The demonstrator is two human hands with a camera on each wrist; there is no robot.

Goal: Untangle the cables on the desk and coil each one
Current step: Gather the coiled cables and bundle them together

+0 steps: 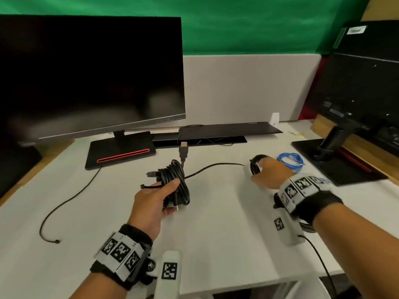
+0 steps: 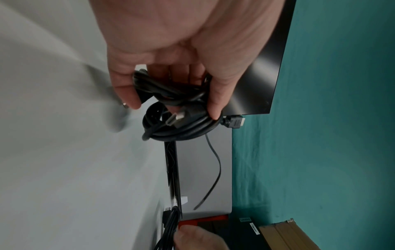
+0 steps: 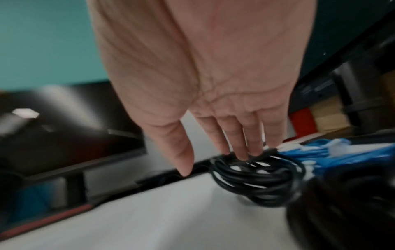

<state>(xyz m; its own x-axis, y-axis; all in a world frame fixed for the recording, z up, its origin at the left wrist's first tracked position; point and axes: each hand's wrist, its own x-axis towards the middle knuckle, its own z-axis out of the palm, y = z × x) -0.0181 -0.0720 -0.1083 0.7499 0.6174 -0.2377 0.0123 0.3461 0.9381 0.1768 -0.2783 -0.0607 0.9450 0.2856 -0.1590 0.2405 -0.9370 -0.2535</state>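
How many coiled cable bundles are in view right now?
3. One black coil is held in the left hand. A second black coil lies on the desk under the right hand. The blue coil lies just beyond it. More may be hidden.

The desk [image 1: 216, 234] carries a monitor [image 1: 90, 72] at its back left, a second monitor [image 1: 362, 83] at the right edge. A cable bundle [image 1: 174, 182] sits at centre in the left hand [image 1: 155, 199]; to its right a coil [image 1: 257, 165] lies under the right hand [image 1: 269, 173] (fingertips touching it), with another coil [image 1: 290, 161] just beyond. A loose cable [image 1: 64, 201] trails front left.
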